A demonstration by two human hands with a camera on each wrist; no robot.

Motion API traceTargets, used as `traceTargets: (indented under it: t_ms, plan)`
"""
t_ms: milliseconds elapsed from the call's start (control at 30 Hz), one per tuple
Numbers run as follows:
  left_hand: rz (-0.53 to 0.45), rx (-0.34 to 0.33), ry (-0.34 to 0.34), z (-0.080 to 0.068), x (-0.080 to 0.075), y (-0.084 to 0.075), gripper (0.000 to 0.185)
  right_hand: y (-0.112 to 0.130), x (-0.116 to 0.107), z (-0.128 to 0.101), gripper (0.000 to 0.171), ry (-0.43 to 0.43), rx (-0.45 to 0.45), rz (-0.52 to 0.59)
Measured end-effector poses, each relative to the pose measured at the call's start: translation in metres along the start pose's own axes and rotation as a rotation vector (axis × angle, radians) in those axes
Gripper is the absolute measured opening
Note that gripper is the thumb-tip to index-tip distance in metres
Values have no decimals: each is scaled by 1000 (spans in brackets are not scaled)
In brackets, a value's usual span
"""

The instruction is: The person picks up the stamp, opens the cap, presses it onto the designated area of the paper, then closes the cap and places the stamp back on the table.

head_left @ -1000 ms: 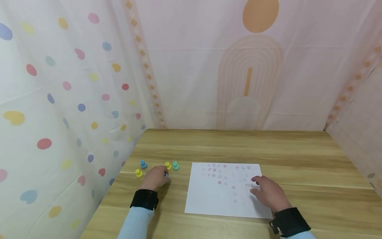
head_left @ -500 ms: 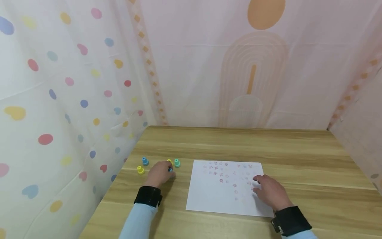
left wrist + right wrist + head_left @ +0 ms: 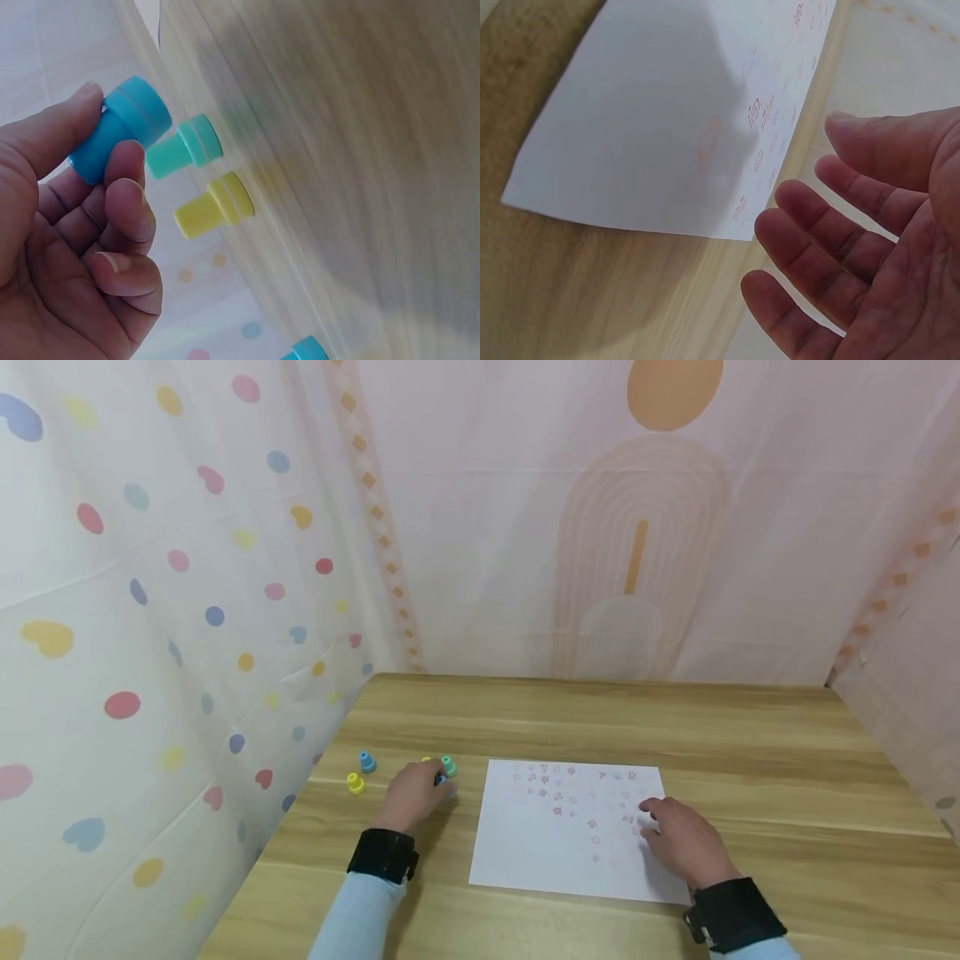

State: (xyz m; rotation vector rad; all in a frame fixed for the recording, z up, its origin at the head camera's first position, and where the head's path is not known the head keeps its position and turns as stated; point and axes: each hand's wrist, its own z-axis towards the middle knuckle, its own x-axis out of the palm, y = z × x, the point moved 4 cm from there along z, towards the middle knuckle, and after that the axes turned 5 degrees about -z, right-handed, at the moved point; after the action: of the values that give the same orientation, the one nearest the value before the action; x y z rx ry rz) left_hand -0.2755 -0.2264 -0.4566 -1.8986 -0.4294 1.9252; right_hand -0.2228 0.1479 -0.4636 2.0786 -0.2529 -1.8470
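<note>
Left hand [image 3: 67, 225] pinched 1 blue stamp [image 3: 120, 139] beside 2 stamps near the tabletop [image 3: 600, 727] edge; right hand [image 3: 682, 839] rested relaxed on the paper [image 3: 547, 852].

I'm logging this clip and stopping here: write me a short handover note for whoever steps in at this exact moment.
Left hand: pinches a blue stamp between thumb and fingers, clear of the table.
Right hand: fingers relaxed, holding nothing, over the right part of the white sheet.
On the table left of the sheet: a teal stamp and a yellow stamp side by side, with another blue stamp and another yellow stamp farther left.
Done: the sheet's upper part carries many small red and pale blue prints.
Left: the lower part of the sheet is unprinted; the stamp in hand is not yet on the paper.
</note>
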Motion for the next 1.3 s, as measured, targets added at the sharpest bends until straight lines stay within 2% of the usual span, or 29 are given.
traceTargets:
  t_ms: [200, 433, 1033, 1300]
  plan:
    - [-25, 39, -37, 1, 1, -8, 17, 0, -2, -1, 32, -12, -20, -7]
    - [-56, 15, -39, 2, 5, -12, 15, 1, -3, -1, 32, -20, -24, -13]
    - [-150, 52, -53, -3, 15, -31, 16, 0, -1, 0, 29, -53, -37, -13]
    - [-273, 41, -13, -5, 24, -41, 17, 0, -2, -1, 30, -46, -27, -12]
